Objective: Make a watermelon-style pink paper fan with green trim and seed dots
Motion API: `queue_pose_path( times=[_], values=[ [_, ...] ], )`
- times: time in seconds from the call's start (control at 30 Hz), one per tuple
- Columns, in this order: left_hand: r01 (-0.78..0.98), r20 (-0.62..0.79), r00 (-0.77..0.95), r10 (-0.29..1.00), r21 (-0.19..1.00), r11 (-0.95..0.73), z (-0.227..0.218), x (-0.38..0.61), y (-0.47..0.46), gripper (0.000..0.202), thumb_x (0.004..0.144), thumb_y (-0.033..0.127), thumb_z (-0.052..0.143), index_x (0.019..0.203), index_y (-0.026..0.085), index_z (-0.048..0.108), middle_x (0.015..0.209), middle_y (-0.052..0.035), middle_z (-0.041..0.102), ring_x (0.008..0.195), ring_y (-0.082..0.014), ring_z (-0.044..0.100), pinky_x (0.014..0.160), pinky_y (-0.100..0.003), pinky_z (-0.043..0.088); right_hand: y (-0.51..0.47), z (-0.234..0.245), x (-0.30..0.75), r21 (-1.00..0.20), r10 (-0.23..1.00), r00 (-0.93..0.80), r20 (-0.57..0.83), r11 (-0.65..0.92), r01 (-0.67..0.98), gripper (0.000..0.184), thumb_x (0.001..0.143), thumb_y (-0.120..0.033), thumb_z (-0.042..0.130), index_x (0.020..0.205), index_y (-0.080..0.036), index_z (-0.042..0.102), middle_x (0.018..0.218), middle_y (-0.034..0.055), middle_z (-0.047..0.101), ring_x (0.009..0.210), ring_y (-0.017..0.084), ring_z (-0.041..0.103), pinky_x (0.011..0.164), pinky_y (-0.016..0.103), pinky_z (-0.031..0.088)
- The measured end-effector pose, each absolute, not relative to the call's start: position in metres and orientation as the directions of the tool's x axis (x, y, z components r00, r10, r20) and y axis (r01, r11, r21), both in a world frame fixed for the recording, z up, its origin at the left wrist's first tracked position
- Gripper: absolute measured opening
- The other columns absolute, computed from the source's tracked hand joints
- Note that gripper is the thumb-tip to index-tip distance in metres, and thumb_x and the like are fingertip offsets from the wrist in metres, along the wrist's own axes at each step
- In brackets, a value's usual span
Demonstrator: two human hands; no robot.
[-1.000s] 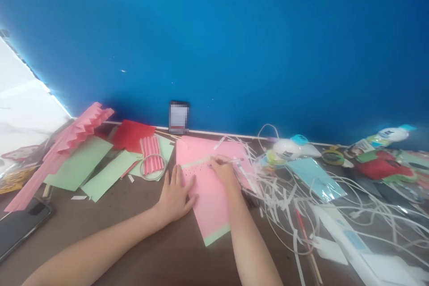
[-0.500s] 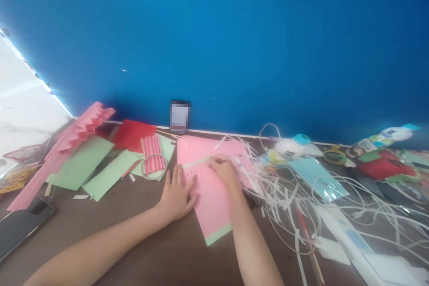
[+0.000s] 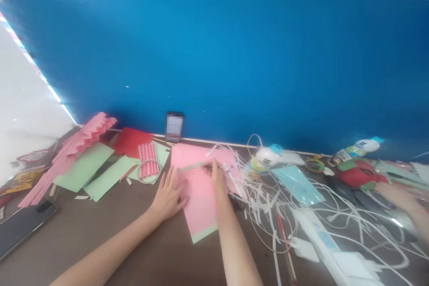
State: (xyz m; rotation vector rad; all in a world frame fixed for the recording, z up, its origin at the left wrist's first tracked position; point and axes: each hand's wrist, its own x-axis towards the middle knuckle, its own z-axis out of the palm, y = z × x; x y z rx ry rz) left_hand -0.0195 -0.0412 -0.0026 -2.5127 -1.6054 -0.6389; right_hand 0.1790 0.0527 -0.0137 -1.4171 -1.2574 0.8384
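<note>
A pink sheet of paper [image 3: 201, 201] with pale green strips lies on the table before me. My left hand [image 3: 169, 194] rests flat along its left edge, fingers spread. My right hand [image 3: 217, 176] is over the sheet, its fingers closed round a slim pale pen [image 3: 226, 166] that points to the right. Small dark marks dot the paper between the hands, just below the upper green strip. The pen's tip is hidden by my fingers. A larger pink sheet [image 3: 187, 152] lies behind.
Left are green paper [image 3: 83, 167], pleated pink paper [image 3: 72, 154] and a phone [image 3: 27, 225]. Right are tangled white cables, a power strip [image 3: 318, 232], a glue bottle [image 3: 266, 156] and a blue packet [image 3: 296, 183]. Another person's hand [image 3: 395, 194] reaches in at far right.
The view has tilted up and shifted right. My right hand has turned more upright over the paper, while my left stays flat. Another person's hand has come in at the far right.
</note>
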Motion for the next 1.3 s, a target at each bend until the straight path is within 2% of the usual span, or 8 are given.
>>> queue_pose_path(
  times=[0.13,0.23,0.3,0.6,0.8,0.93,1.07,1.3],
  values=[
    [0.926,0.436,0.281,0.855,0.110,-0.360,0.005,-0.002,-0.052,0.041,0.078,0.034,0.050,0.118,0.022,0.051,0.140,-0.0162,0.026,0.130,-0.0340,0.015,0.101,-0.054,0.013,0.056,-0.010,0.178,-0.998,0.924,0.377,0.070,0.063,0.030,0.063,0.073,-0.069,0.014,0.070,-0.019,0.051,0.058,0.0038,0.061,0.043,0.013,0.053,0.040,0.023,0.035],
    [0.949,0.366,0.247,0.897,0.095,-0.300,0.004,0.023,-0.060,0.039,0.077,0.024,0.050,0.115,0.016,0.052,0.135,-0.0201,0.034,0.128,-0.0339,0.023,0.100,-0.053,0.017,0.054,-0.003,0.173,-0.995,0.873,0.479,0.096,0.077,0.060,0.062,0.074,-0.068,0.011,0.070,-0.019,0.049,0.058,0.0045,0.059,0.047,0.014,0.054,0.043,0.024,0.038],
    [0.953,0.319,0.219,0.922,0.134,-0.273,0.002,0.039,-0.063,0.040,0.079,0.032,0.047,0.116,0.016,0.052,0.131,-0.0206,0.040,0.125,-0.0349,0.029,0.097,-0.052,0.023,0.046,0.004,0.169,-0.992,0.855,0.506,0.118,0.076,0.103,0.057,0.076,-0.066,0.016,0.070,-0.019,0.048,0.059,0.0049,0.058,0.050,0.015,0.054,0.045,0.025,0.039],
    [0.951,0.162,0.268,0.950,0.115,-0.288,0.015,0.032,-0.080,0.034,0.078,0.030,0.047,0.108,0.015,0.056,0.117,-0.0192,0.050,0.116,-0.0331,0.039,0.091,-0.047,0.031,-0.008,0.042,0.166,-0.964,0.951,0.242,0.195,0.140,0.224,0.027,0.077,-0.046,0.043,0.067,-0.021,0.049,0.052,-0.0020,0.048,0.051,0.013,0.049,0.052,0.025,0.041],
    [0.925,0.277,0.282,0.919,0.175,-0.337,0.010,0.028,-0.063,0.040,0.078,0.028,0.045,0.112,0.008,0.051,0.120,-0.0204,0.046,0.121,-0.0323,0.033,0.095,-0.045,0.028,-0.009,0.035,0.151,-0.991,0.972,0.211,0.099,0.077,0.106,0.020,0.072,-0.040,0.049,0.075,-0.020,0.048,0.053,-0.0031,0.052,0.047,0.011,0.049,0.046,0.023,0.038],
    [0.865,0.306,0.381,0.872,0.214,-0.453,0.001,0.034,-0.059,0.033,0.078,0.017,0.039,0.106,0.008,0.054,0.111,-0.0163,0.052,0.110,-0.0277,0.043,0.091,-0.043,0.034,0.004,0.025,0.142,-0.994,0.986,0.147,0.080,0.068,0.080,0.015,0.069,-0.035,0.052,0.068,-0.020,0.049,0.054,-0.0033,0.049,0.051,0.011,0.048,0.048,0.022,0.039],
    [0.869,0.286,0.368,0.885,0.234,-0.437,-0.005,0.040,-0.060,0.035,0.075,0.013,0.040,0.106,0.008,0.055,0.106,-0.0152,0.054,0.095,-0.0262,0.049,0.081,-0.042,0.039,0.011,0.011,0.140,-0.994,0.992,0.108,0.059,0.048,0.101,0.021,0.068,-0.037,0.055,0.061,-0.020,0.046,0.056,-0.0035,0.047,0.053,0.011,0.046,0.050,0.023,0.040],
    [0.877,0.226,0.350,0.909,0.263,-0.403,-0.005,0.047,-0.065,0.050,0.077,0.024,0.039,0.123,0.004,0.044,0.123,-0.0181,0.047,0.108,-0.0311,0.042,0.088,-0.046,0.033,0.016,0.006,0.147,-0.962,0.997,0.082,-0.014,-0.036,0.270,0.038,0.072,-0.043,0.053,0.048,-0.021,0.033,0.046,-0.0060,0.034,0.046,0.010,0.036,0.047,0.023,0.034]
  ],
)
